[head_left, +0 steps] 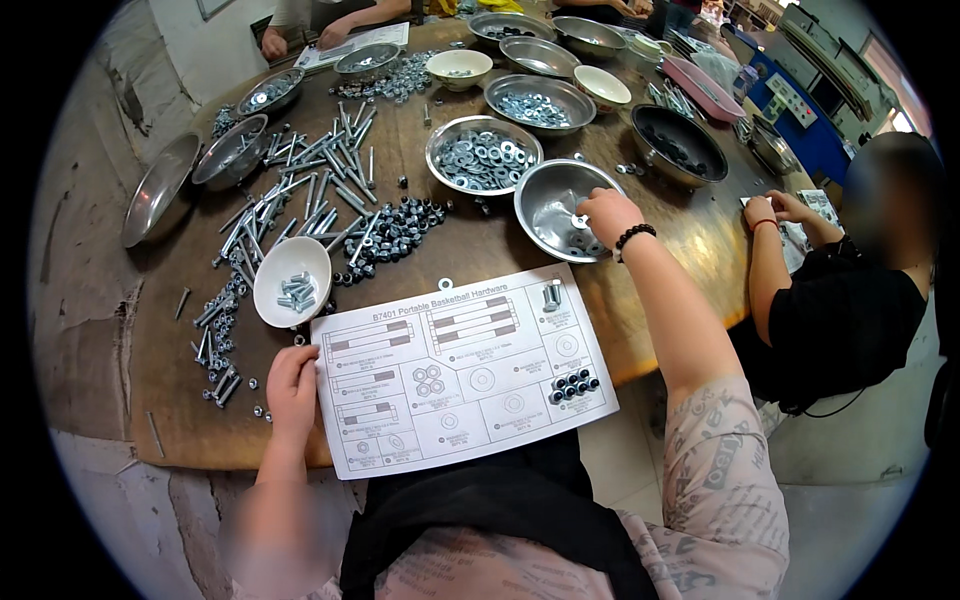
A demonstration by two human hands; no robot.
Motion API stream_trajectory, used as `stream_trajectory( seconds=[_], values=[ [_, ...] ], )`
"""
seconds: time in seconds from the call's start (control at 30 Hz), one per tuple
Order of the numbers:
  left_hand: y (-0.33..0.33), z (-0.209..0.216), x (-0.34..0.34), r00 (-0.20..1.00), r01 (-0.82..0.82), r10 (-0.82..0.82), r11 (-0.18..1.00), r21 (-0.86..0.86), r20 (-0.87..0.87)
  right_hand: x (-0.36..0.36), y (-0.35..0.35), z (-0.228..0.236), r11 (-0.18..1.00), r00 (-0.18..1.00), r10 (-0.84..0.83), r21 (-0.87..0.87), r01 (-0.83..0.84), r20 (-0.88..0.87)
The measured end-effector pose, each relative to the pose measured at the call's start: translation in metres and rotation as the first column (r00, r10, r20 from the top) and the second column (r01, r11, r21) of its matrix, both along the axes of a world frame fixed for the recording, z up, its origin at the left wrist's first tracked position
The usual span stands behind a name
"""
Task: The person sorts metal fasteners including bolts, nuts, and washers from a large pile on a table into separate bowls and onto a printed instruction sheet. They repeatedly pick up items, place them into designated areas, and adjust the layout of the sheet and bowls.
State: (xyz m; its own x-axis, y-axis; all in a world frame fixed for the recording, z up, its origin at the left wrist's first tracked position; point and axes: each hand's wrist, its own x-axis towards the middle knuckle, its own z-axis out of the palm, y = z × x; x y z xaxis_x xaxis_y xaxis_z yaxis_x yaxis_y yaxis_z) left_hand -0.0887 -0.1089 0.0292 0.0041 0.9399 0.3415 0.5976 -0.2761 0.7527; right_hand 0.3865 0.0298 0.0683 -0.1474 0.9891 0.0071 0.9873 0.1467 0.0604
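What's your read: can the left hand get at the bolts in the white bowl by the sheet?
Likely yes: the left hand is at the printed sheet's left edge, the white bowl sits just beyond, and nothing covers the bolts.

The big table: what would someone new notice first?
Probably the white paper sheet of printed drawings at the near edge of the brown table, left hand at its left side. Beyond it, leftward, lie long silver metal bolts; the right hand is at a round, shiny metal bowl.

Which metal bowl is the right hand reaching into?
The sparsely filled metal bowl nearest the printed sheet; the right hand reaches inside no other.
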Motion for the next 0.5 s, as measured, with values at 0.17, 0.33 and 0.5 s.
stream_trajectory(
  seconds=[0.17,0.33,0.5],
  values=[
    [-0.024,-0.018,-0.029,0.995,-0.099,0.099,0.995,-0.004,-0.017,-0.002,0.028,-0.013,0.987,0.969,0.089,-0.148,-0.055,0.231],
    [-0.03,-0.024,-0.03,0.992,-0.118,0.119,0.992,0.036,-0.04,-0.004,0.042,-0.016,0.982,0.94,0.164,-0.14,-0.127,0.299],
    [-0.03,-0.034,-0.032,0.991,-0.128,0.129,0.99,0.065,-0.014,0.004,0.053,0.0,0.923,0.992,0.115,-0.374,-0.089,0.048]
  ],
)
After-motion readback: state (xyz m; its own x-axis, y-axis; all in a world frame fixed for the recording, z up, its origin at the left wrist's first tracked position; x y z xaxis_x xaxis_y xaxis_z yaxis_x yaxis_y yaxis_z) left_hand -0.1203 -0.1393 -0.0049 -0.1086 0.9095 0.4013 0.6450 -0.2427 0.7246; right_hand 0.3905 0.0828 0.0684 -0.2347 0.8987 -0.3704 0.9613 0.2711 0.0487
